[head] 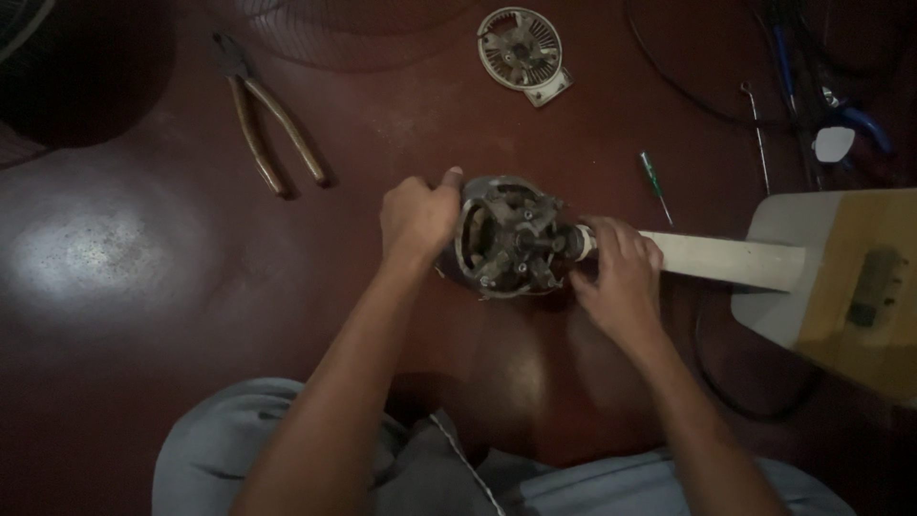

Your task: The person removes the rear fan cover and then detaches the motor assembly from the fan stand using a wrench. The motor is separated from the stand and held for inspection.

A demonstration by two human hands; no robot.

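On the dark red floor [143,315] in front of your knees, seen from your head camera, lies an exposed fan motor [511,239], its open face with the dusty windings turned up toward you. Your left hand [417,218] grips the motor's rounded housing from the left, fingers curled tight around the rim and thumb pointing up along its edge. Your right hand [621,277] sits just right of it, its fingers pinched narrow on the pale neck where the motor joins the white stand arm [726,258]. That arm gives the long axis: it runs from the motor rightward to the grey and tan base block [841,287]. So the motor sits between your two hands, the left one bracing the body, the right one nearer the joint.

Well apart, a pair of pliers [267,124] lies up left, a round vented cover [523,53] up centre, a green-handled screwdriver [655,184] just above the arm, and dark cables [755,105] trail at the upper right.
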